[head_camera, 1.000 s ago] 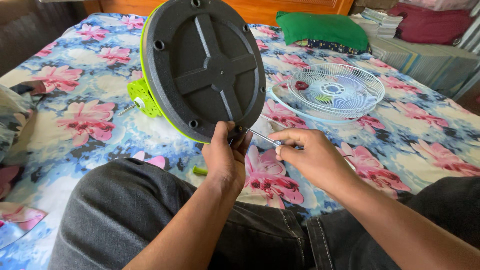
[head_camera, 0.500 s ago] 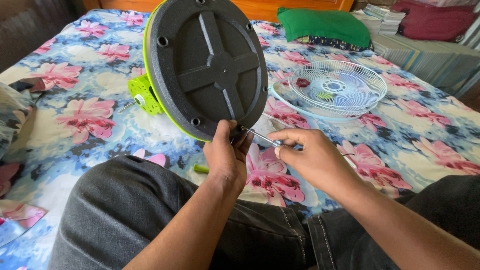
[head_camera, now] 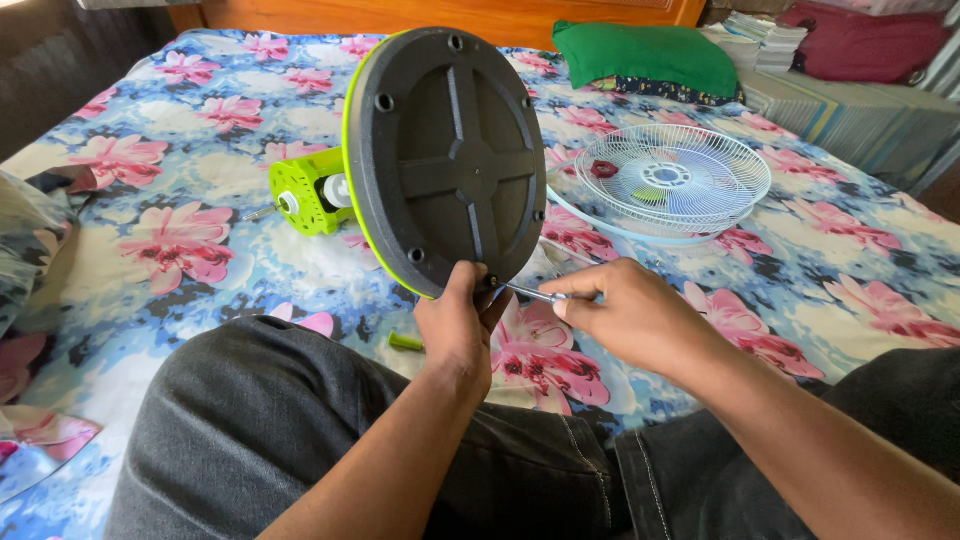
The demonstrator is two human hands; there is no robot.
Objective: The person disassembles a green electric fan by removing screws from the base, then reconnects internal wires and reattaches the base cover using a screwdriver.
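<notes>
1. The left hand (head_camera: 462,325) grips the near, lower edge of the base (head_camera: 447,160), a round dark disc with a lime-green rim, tipped up on edge so its ribbed underside faces the camera. The thumb lies on the underside and the other fingers curl behind the rim, out of sight.
2. The right hand (head_camera: 625,315) pinches a thin screwdriver (head_camera: 530,292) between thumb and fingers pressed together. The shaft runs left, nearly level, and its tip sits at a screw hole close to the base's lower edge, just beside the left thumb.
3. The base stands in the middle of the scene, above the person's left knee (head_camera: 250,400). Its far edge rises toward the headboard (head_camera: 400,15).
4. Behind the base's left edge a lime-green motor housing (head_camera: 305,192) sticks out over the bedsheet (head_camera: 170,150), joined to the base.
5. To the right, well apart from the hands, a white wire grille (head_camera: 675,180) lies flat on the sheet, its near rim bare of other things.
6. Between the grille and the right hand is an open strip of flowered sheet.
7. A small green piece (head_camera: 405,342) lies on the sheet just left of the left wrist, near the knee.
8. At the far right, a green cushion (head_camera: 645,55) and stacked books (head_camera: 760,40) sit by the bed's far edge.
9. The left side of the sheet lies open as far as a crumpled clear bag (head_camera: 25,250) at the left edge.
</notes>
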